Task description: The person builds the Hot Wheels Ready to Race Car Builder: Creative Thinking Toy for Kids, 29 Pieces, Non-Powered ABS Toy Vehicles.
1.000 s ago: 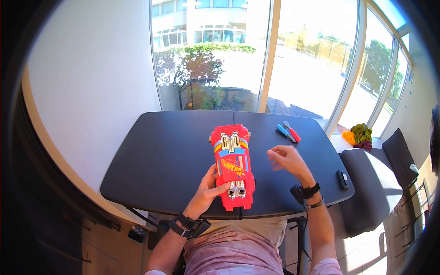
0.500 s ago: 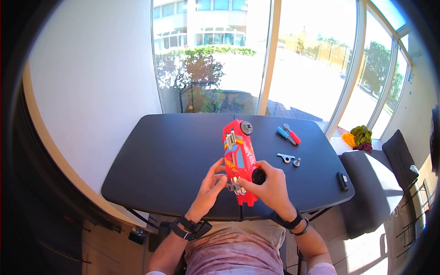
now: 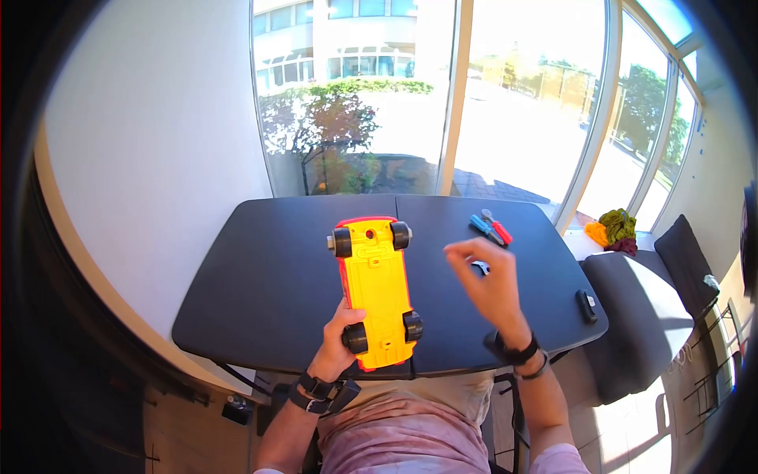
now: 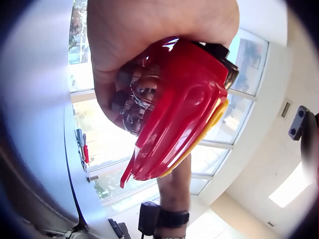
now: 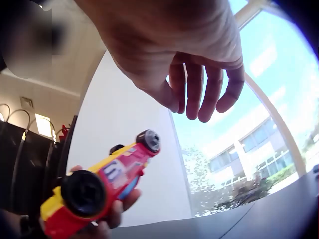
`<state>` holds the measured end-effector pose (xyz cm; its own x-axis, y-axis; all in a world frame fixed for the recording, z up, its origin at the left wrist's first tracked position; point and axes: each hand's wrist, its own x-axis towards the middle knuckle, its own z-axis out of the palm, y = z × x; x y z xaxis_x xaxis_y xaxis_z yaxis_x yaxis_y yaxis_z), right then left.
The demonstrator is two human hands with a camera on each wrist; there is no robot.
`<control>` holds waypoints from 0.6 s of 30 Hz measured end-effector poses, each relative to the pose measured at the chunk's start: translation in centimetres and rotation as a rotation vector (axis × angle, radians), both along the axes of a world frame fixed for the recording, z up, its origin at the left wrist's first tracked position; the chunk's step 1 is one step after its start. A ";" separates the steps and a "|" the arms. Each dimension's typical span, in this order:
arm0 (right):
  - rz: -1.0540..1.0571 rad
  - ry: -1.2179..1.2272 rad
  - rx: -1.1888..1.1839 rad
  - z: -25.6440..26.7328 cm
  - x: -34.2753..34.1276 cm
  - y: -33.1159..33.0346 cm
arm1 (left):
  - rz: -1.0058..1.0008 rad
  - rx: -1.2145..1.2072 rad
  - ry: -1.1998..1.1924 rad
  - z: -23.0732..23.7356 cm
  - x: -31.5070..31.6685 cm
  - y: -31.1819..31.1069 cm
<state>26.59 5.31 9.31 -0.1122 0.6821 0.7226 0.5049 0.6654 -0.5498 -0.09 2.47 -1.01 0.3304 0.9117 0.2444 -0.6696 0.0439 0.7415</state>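
A red toy car (image 3: pixel 379 292) is held up over the table with its yellow underside and black wheels facing the head camera. My left hand (image 3: pixel 335 340) grips it near the lower left wheel, thumb on the underside. The left wrist view shows the palm around the car's red end (image 4: pixel 187 104) and chrome engine parts. Off to the car's right, my right hand (image 3: pixel 491 288) hangs in the air, apart from it. Its fingers (image 5: pixel 197 94) curve loosely around nothing. Partly hidden behind that hand is a small grey metal-looking piece (image 3: pixel 482 267).
On the black table (image 3: pixel 260 276), a blue-handled tool (image 3: pixel 483 227) and a red-handled tool (image 3: pixel 503 234) lie at the back right. A small black device (image 3: pixel 586 306) sits at the right edge. A dark cushioned seat (image 3: pixel 632 316) stands beyond that edge.
The car has turned from roof up, through its side, to underside up. Half a second ago my right hand was on its wheel; it has let go and moved right.
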 end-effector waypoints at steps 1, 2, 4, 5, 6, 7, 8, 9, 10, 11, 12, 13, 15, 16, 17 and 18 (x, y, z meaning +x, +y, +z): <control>-0.092 -0.008 -0.002 0.0 1.4 1.5 | -0.018 -0.008 0.008 0.1 0.1 0.0; -0.157 -0.087 -0.009 -0.1 3.1 3.2 | -0.031 -0.017 0.016 0.2 0.2 -0.1; -0.279 -0.242 -0.028 -1.3 6.5 6.4 | -0.045 -0.080 -0.025 -1.5 0.0 0.5; -0.328 -0.335 -0.067 -2.6 8.1 7.9 | -0.051 -0.109 -0.045 -2.2 -0.1 0.8; -0.378 -0.429 -0.106 -3.9 9.6 9.5 | -0.053 -0.156 -0.062 -2.4 -0.2 0.8; -0.428 -0.522 -0.146 -4.9 10.7 10.7 | -0.054 -0.205 -0.079 -2.6 -0.3 0.8; -0.441 -0.599 -0.179 -5.9 11.5 11.6 | -0.054 -0.253 -0.095 -2.6 -0.4 0.9; -0.451 -0.676 -0.214 -6.9 12.1 12.3 | -0.044 -0.253 -0.086 -2.7 -0.3 1.0; -0.461 -0.753 -0.250 -7.3 12.0 12.3 | -0.034 -0.255 -0.078 -2.7 -0.2 1.2; -0.477 -0.796 -0.285 -7.7 11.9 12.2 | -0.023 -0.256 -0.069 -2.7 -0.1 1.3; -0.492 -0.840 -0.321 -8.2 11.9 12.2 | -0.029 -0.247 -0.063 -2.6 -0.1 1.4; -0.506 -0.884 -0.360 -8.5 11.6 12.0 | -0.035 -0.241 -0.057 -2.4 0.0 1.3; -0.524 -0.887 -0.320 -9.7 11.8 12.6 | -0.046 -0.239 -0.047 -2.0 0.0 1.0; -0.533 -0.889 -0.299 -10.0 11.6 12.6 | -0.049 -0.238 -0.046 -1.7 0.1 0.8; -0.522 -0.901 -0.318 -10.1 11.6 12.8 | -0.052 -0.238 -0.044 -1.6 0.2 0.7; -0.511 -0.912 -0.336 -10.1 11.6 13.1 | -0.048 -0.236 -0.042 -1.6 0.2 0.6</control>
